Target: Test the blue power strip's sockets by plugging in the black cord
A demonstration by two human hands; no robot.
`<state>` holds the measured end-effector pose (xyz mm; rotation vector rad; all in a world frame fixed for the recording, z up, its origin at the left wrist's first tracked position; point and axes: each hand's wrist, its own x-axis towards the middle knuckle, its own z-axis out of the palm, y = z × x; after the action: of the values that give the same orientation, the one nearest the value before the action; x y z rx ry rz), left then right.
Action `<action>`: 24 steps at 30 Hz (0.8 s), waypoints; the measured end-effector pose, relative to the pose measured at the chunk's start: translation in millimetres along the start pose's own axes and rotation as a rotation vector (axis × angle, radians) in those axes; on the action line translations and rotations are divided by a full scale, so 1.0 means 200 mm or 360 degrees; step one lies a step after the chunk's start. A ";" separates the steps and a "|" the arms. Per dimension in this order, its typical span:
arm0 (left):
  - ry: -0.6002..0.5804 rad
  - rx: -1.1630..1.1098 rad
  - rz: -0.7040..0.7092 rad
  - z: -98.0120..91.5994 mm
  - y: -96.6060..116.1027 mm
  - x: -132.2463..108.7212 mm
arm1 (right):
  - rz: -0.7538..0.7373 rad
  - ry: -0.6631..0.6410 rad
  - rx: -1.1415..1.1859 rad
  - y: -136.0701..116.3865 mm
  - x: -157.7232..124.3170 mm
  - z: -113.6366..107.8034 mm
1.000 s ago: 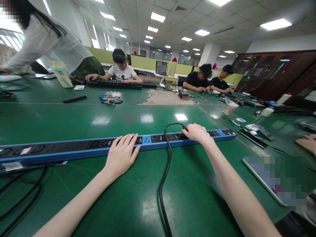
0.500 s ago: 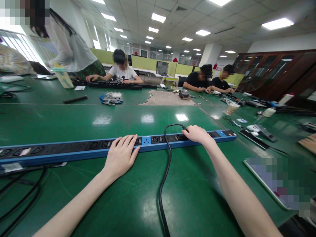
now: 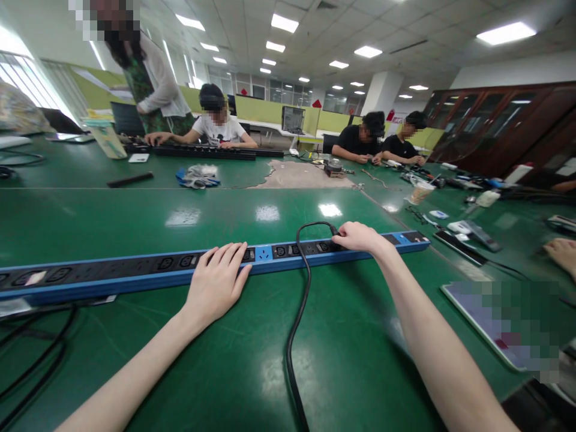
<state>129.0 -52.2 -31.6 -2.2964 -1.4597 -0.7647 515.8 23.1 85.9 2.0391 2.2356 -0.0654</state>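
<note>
A long blue-and-black power strip (image 3: 148, 269) lies across the green table before me, with black outlets and blue socket sections along its top. My left hand (image 3: 218, 279) grips it left of the middle, fingers laid over the top and thumb against the front side. Farther right, my right hand (image 3: 359, 237) is closed around the plug end of a black power cord (image 3: 293, 336), right at the strip's outlets. My fingers hide most of the plug, so how deep it sits cannot be told. The cord loops left over the strip and runs down toward me.
Black cables (image 3: 54, 354) lie at the left. A tablet-like device (image 3: 472, 327) is at the right, near another person's hand (image 3: 562, 255). Gloves (image 3: 198, 177), a drink cup (image 3: 105, 138) and a tape-like roll (image 3: 333, 167) lie farther back. Several people are around the table.
Both hands keep their places on the strip and plug; the view has shifted slightly. The standing person at the back left has straightened and turned.
</note>
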 end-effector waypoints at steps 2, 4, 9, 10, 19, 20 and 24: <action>-0.0002 0.0007 0.0002 0.00 0.00 0.00 | 0.0002 0.0017 -0.0035 -0.01 -0.01 0.00; -0.0004 0.0013 0.0002 0.00 0.00 0.00 | 0.0017 -0.0011 -0.0024 -0.02 -0.01 0.00; -0.0009 0.0028 0.0024 0.00 0.00 0.01 | 0.0070 -0.0034 0.0035 -0.02 0.01 0.00; -0.0013 0.0035 0.0024 -0.01 0.00 0.01 | 0.0057 -0.0029 0.0034 -0.02 0.01 0.00; -0.0010 0.0015 0.0030 -0.01 -0.01 0.01 | 0.0066 -0.0110 0.0095 0.01 0.04 0.00; -0.0008 0.0020 0.0030 -0.01 -0.01 0.01 | 0.0081 -0.0112 0.0105 0.01 0.04 0.00; -0.0016 0.0031 0.0018 -0.01 -0.01 0.01 | 0.0016 -0.0101 0.0075 0.01 0.04 -0.02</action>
<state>128.2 -51.1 -29.4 -2.2957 -1.4508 -0.7333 516.8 31.0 88.9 2.0414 2.2064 -0.1815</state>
